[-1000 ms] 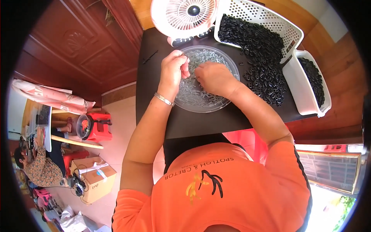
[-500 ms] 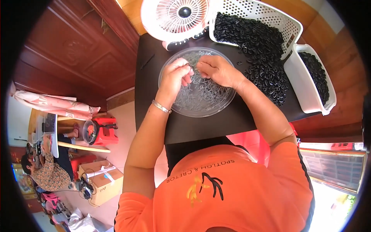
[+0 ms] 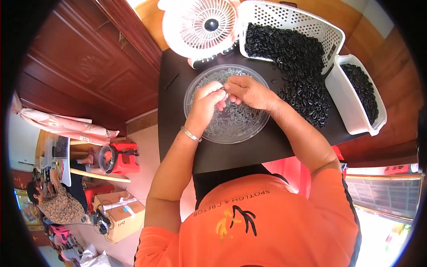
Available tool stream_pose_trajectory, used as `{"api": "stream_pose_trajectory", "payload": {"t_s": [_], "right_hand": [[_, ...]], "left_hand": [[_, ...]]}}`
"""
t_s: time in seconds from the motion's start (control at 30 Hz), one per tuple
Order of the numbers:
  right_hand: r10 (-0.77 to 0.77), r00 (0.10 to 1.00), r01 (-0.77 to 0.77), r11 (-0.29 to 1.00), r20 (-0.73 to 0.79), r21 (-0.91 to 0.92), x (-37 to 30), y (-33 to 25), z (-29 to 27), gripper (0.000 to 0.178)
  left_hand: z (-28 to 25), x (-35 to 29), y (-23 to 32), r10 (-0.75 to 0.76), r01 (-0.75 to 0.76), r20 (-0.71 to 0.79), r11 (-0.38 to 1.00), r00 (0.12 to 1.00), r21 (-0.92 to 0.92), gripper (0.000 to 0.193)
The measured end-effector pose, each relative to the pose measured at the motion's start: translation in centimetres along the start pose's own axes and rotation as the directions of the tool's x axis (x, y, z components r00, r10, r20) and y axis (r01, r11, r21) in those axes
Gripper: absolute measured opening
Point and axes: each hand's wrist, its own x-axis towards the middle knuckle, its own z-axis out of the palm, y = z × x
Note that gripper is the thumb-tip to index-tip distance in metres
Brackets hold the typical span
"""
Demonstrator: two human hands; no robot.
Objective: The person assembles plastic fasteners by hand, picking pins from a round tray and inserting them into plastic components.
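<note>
Over a round clear tub (image 3: 227, 141), my two hands meet with their fingertips together. My left hand (image 3: 205, 101) is closed in a pinch around a small black plastic piece (image 3: 224, 90), of which only an edge shows. Closed as well, my right hand (image 3: 250, 92) presses thumb and forefinger against that piece. Whatever its fingertips hold is too small and hidden to name. Many short, thin, greyish see-through pins (image 3: 240, 119) lie loose in the tub beneath. To the right of my right hand spreads a heap of small black oval pieces with holes (image 3: 304, 95).
The heap spills from a tipped white perforated basket (image 3: 330, 41). A white bin (image 3: 344, 109) of black pieces stands at the right edge of the dark table (image 3: 222, 162). A white fan (image 3: 211, 25) and a thin black tool (image 3: 171, 81) are there too. Far left, a person (image 3: 62, 204) sits at another table.
My right hand has come in to my left, closing the gap between their fingertips. The whole view has shifted slightly, so the table and tub sit lower in it.
</note>
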Motion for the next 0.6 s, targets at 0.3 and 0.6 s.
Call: {"api": "stream_pose_trajectory", "payload": {"t_s": [0.3,0.6], "right_hand": [[-0.069,0.997,0.070,0.997,-0.020,0.044,0.13,-0.11,-0.05,0.026],[0.051,0.995,-0.066,0.980,0.084,0.189,-0.10,-0.24,0.05,0.028]], "left_hand": [[-0.19,0.45,0.31,-0.072,0.061,-0.062,0.984,0.995,-0.169,0.016],[0.11,-0.10,0.10,0.179,-0.179,-0.029,0.984,0.983,0.015,0.015]]}}
